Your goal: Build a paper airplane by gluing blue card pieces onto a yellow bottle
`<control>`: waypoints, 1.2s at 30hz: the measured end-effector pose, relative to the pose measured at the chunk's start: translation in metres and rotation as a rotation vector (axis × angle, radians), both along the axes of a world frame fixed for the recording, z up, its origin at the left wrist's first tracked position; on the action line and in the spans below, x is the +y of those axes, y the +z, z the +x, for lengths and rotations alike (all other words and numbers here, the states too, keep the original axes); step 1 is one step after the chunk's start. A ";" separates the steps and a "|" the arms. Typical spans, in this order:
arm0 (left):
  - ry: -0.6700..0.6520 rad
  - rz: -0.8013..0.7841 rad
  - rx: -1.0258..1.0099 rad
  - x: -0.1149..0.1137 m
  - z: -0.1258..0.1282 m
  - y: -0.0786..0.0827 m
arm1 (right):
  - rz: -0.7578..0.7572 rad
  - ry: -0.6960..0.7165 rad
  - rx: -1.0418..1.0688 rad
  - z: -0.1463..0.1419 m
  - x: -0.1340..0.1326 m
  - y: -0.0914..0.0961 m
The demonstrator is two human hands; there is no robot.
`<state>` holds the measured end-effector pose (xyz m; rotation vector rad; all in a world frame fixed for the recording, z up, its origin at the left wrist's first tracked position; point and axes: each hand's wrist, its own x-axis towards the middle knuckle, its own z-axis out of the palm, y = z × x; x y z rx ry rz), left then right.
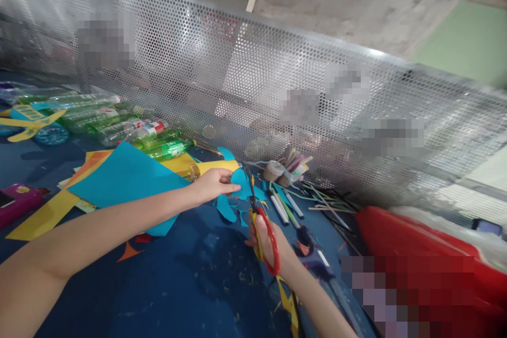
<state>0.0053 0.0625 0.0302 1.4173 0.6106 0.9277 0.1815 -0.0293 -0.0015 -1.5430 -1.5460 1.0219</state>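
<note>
My left hand [216,186] pinches a small piece of blue paper [241,182] between thumb and fingers. In my right hand [264,235] is a pair of scissors [273,248] with red and yellow handles, its dark blades pointing away from me along the right edge of the paper. Fingers of the right hand sit in the handle loops. Just behind the left hand lies a bottle wrapped in yellow paper [214,167]. Blue paper scraps [225,208] are scattered on the table beneath the hands.
Blue sheet [127,177] and yellow paper lie left, before several plastic bottles [170,149]. A perforated metal screen [190,58] borders the table's far side. Markers [279,208], a dark glue gun [315,253] and a red bag [415,237] are right.
</note>
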 end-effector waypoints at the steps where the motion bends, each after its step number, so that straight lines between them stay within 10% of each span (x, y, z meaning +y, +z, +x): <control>1: 0.003 -0.005 0.008 -0.001 0.000 0.001 | -0.001 0.000 -0.003 -0.001 0.000 0.001; 11: 0.017 -0.095 0.030 -0.005 -0.001 0.006 | -0.015 -0.155 -0.097 0.001 0.006 0.005; 17: 0.109 -0.124 -0.008 0.009 -0.004 -0.001 | 0.166 -0.337 -0.913 0.039 0.019 0.011; 24: 0.257 -0.098 -0.022 0.020 -0.012 0.003 | 0.277 -0.297 -1.169 0.055 0.021 -0.002; 28: 0.194 0.057 0.103 0.003 -0.016 0.001 | 0.426 -0.158 -0.723 0.030 0.016 0.005; 32: 0.081 0.105 0.123 -0.022 -0.014 -0.010 | 0.240 0.142 -0.028 -0.007 0.006 0.010; 36: 0.009 0.060 0.143 -0.035 -0.010 -0.022 | 0.155 0.101 0.188 -0.023 0.002 0.003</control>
